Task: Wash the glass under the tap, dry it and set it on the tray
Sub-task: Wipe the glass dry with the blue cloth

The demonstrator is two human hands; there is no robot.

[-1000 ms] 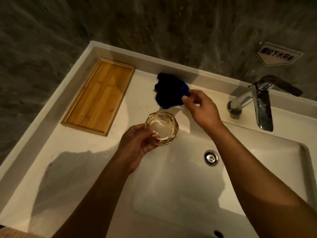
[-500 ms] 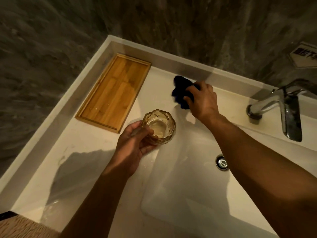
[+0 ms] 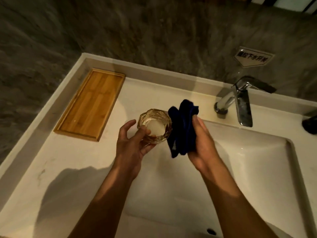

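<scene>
A faceted amber glass (image 3: 154, 127) is held upright by my left hand (image 3: 132, 148), with the thumb over its near rim and the fingers round its side. Right beside it, my right hand (image 3: 202, 143) grips a dark blue cloth (image 3: 182, 129) that hangs bunched against the glass's right side. Both are above the left edge of the white basin (image 3: 240, 160). The empty wooden tray (image 3: 91, 103) lies on the counter to the left. The chrome tap (image 3: 238, 103) stands at the back right; no water is visible running from it.
A dark stone wall rises behind the white counter (image 3: 51, 169), with a small sign (image 3: 253, 56) on it above the tap. A dark object (image 3: 310, 124) sits at the right edge. The basin's overflow hole (image 3: 211, 231) shows near the bottom.
My right hand lifted the blue cloth off the counter's back and brought it to the glass. My left hand raised the glass slightly. The view shifted back toward the right.
</scene>
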